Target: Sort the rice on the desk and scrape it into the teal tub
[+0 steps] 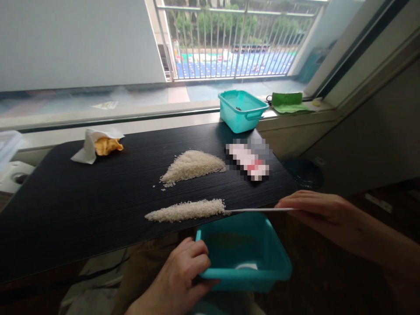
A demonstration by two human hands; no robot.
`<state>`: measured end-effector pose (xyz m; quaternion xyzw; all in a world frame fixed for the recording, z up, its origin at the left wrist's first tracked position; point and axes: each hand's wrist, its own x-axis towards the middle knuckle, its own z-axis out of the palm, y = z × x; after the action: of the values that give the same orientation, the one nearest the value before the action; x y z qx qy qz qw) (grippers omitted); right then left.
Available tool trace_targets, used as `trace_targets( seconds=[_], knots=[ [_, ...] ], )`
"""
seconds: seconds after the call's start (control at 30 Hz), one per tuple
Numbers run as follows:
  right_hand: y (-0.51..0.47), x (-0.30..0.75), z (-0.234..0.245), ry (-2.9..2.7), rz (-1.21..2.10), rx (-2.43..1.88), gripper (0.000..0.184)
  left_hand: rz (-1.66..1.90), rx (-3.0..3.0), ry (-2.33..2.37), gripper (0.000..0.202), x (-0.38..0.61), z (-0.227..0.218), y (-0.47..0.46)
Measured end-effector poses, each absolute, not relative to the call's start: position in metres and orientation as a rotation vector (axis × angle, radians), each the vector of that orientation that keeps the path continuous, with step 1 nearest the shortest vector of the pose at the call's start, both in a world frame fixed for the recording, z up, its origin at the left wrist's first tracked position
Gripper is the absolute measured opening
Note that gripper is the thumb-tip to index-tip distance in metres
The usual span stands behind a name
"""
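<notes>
Right hand (315, 212): grip pinched on a thin white tool (262, 210), far end at the near strip of rice (187, 211) along the worktop (82, 197) edge — left hand (180, 275): grip closed over the teal bin (244, 274) rim (second rice heap (193, 166) lies behind the strip).

ok the pinkish thing (246, 158) right of centre is totally pixelated, no clue what it is. Dark bits (239, 109) in the upper-right teal basin (234, 122) are too tiny to tell. Right hand (313, 203) hides the white strip's (262, 210) end; left edge chops a whitish container (8, 144).
</notes>
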<state>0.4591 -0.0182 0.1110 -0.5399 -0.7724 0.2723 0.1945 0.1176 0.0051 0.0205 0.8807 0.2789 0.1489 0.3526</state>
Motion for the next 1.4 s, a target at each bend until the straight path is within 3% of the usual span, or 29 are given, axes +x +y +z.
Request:
trace_targets(
  seconds=[0.47,0.7,1.4],
  knots=[
    [-0.017,0.46,0.114,-2.15,0.835,-1.509,0.021,0.423,2.273,0.693,0.02,0.115,0.021,0.003],
    [0.002,0.458,0.104,-2.004,0.599,-1.614,0.026,0.421,2.305,0.718,0.022,0.114,0.02,0.003],
    [-0.012,0.463,0.109,-2.117,0.791,-1.561,0.021,0.447,2.292,0.735,0.019,0.113,0.019,0.002]
  ],
)
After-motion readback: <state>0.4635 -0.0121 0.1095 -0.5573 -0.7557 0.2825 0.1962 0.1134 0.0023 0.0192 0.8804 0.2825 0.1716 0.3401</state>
